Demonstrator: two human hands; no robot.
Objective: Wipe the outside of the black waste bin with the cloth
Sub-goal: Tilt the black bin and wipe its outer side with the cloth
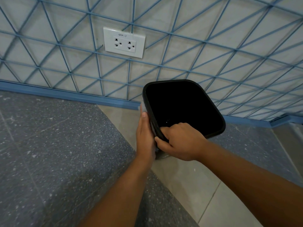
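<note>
The black waste bin [183,105] stands on the floor by the wall, seen from above, its open mouth dark inside. My right hand [180,141] grips the near left corner of its rim, fingers curled inside and thumb outside. My left hand [145,136] lies flat against the bin's left outer wall and presses a grey-blue cloth [143,105] onto it. Only the cloth's top edge shows above my fingertips, plus a bit near my wrist. The bin's outer walls are mostly hidden from this angle.
A wall with a blue line pattern [213,51] rises right behind the bin, with a blue skirting strip [65,95] at its foot. A white double socket [124,42] sits on the wall to the upper left. The floor has dark speckled tiles [49,153] and light tiles [188,181].
</note>
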